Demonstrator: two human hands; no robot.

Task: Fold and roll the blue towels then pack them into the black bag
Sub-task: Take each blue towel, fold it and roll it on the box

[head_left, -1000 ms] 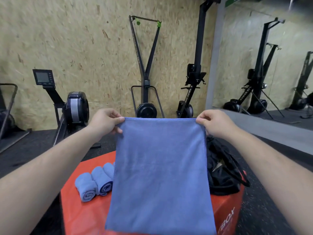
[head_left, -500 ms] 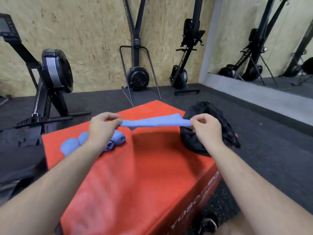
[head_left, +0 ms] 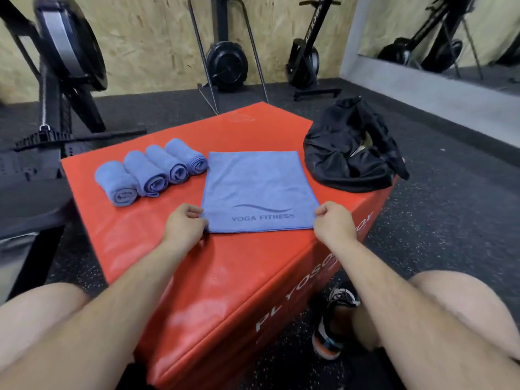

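A chipboard wall [head_left: 146, 38] is running across the back. A black rower [head_left: 67, 46] is standing before it at the left, with a fan machine [head_left: 226, 66] and an upright machine [head_left: 305, 60] further right. A dark speckled floor [head_left: 455, 209] is spreading round a red box [head_left: 225, 277]. At the right, a mirror [head_left: 394, 18] is reflecting more machines above a grey ledge [head_left: 422, 88].

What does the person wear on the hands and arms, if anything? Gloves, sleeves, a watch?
Nothing that shows. The left hand and the right hand have no gloves, and I see no rings. The left forearm and the right forearm are uncovered too: no sleeve, watch or wristband is in view.
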